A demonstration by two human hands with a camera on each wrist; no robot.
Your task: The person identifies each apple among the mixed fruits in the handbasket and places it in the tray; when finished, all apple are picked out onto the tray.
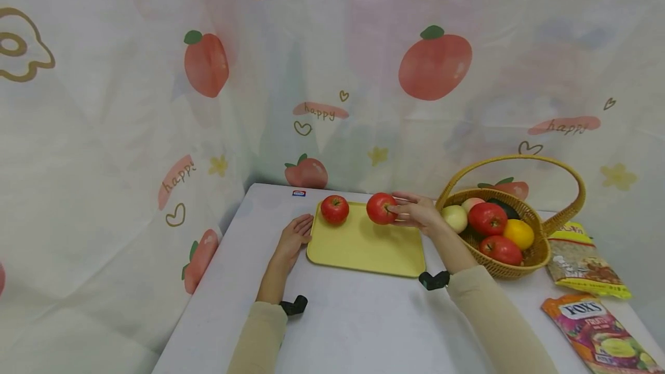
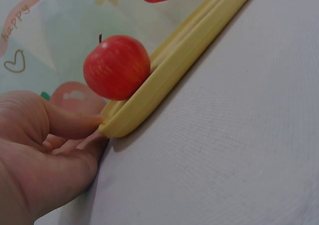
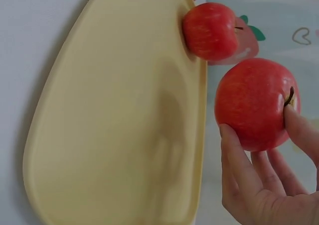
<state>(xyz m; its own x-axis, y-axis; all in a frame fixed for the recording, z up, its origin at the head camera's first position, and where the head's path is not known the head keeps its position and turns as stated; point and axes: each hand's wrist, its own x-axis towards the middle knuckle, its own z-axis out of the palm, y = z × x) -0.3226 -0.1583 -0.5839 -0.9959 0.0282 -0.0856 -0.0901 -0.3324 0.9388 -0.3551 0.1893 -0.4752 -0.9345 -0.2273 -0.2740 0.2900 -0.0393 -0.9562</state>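
Note:
My right hand (image 1: pixel 418 212) holds a red apple (image 1: pixel 381 208) between thumb and fingers, over the back of a yellow tray (image 1: pixel 363 247). In the right wrist view the thumb presses beside the stem of this apple (image 3: pixel 256 103), the fingers supporting its other side. Another red apple (image 1: pixel 335 210) sits in the tray's back left corner; its stem points up in the left wrist view. Beside the tray's left edge is my left hand (image 1: pixel 293 241), fingers fairly straight. Its thumb (image 2: pixel 75 123) touches the tray's rim (image 2: pixel 149 98) in the left wrist view.
Right of the tray stands a wicker basket (image 1: pixel 499 272) with a tall handle, holding several fruits, including a yellow one (image 1: pixel 519 234). A yellow food packet (image 1: pixel 587 261) and an orange FOX'S packet (image 1: pixel 602 333) lie farther right. A printed curtain (image 1: pixel 322 45) hangs behind the table.

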